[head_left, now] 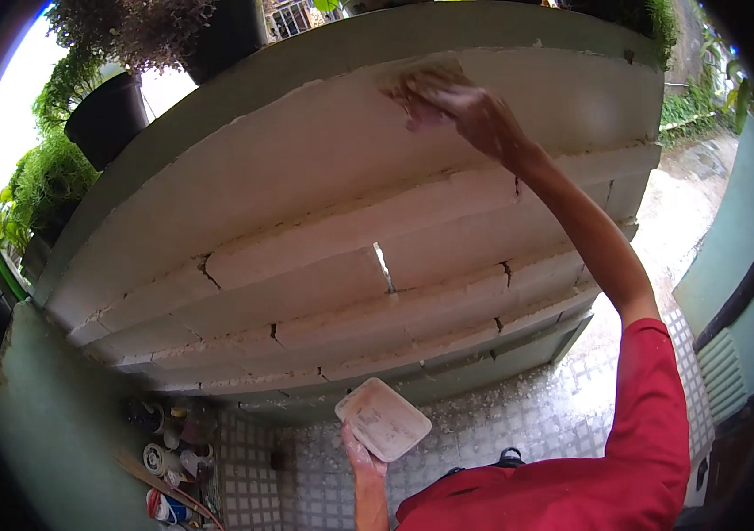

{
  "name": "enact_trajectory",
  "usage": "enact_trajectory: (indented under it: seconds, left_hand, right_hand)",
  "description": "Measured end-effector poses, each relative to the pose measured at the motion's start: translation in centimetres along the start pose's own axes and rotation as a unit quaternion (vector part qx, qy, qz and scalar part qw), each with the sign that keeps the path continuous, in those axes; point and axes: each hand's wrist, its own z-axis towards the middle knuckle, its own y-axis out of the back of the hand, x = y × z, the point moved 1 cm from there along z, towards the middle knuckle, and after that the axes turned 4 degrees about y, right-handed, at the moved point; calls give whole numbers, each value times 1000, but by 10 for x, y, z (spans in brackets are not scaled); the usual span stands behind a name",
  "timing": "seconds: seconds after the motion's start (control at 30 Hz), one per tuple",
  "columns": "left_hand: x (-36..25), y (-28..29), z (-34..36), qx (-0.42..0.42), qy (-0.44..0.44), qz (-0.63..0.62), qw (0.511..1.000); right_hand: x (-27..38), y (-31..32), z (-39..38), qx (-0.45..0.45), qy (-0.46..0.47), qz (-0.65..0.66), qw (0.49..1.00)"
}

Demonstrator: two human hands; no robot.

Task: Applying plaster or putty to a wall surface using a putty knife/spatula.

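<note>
Head view: right hand (470, 108) at twelve o'clock, fingers closed on a putty-smeared pad (417, 78) pressed flat to the white stepped wall (306, 230); left hand (361, 456) at six o'clock gripping a white putty tray (383, 419), tilted, near tiled floor (518, 416).

A small tan sanding block or pad (421, 84), blurred and dusted white, lies flat against the upper face of the white plastered stepped wall (306, 221), near its top edge. A flat rectangular tray with rounded corners (383, 419), smeared with whitish paste, is held tilted low before the wall's base.
</note>
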Motion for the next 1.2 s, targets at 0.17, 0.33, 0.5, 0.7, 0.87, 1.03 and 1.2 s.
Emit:
enact_trajectory:
  seconds: [0.17, 0.33, 0.5, 0.7, 0.87, 1.03, 1.2]
  left_hand:
    - [9, 3, 6, 16, 8, 10, 1000]
    - [6, -4, -5, 20, 9, 2, 1000]
    - [10, -5, -11, 15, 11, 2, 1000]
    - [16, 3, -15, 23, 12, -22, 999]
    - [14, 12, -25, -8, 8, -35, 999]
    - [12, 6, -36, 23, 8, -52, 998]
    - [22, 1, -39, -13, 6, -14, 1000]
  right_hand:
    - [3, -24, -16, -55, 17, -111, 992]
    - [13, -20, -53, 104, -5, -35, 994]
    - [-7, -3, -16, -22, 66, -11, 997]
    - [-1, -28, -44, -9, 14, -119, 993]
    - [3, -21, -78, 161, 45, -104, 981]
    - [25, 3, -24, 54, 54, -2, 997]
    - [12, -35, -27, 37, -3, -88, 995]
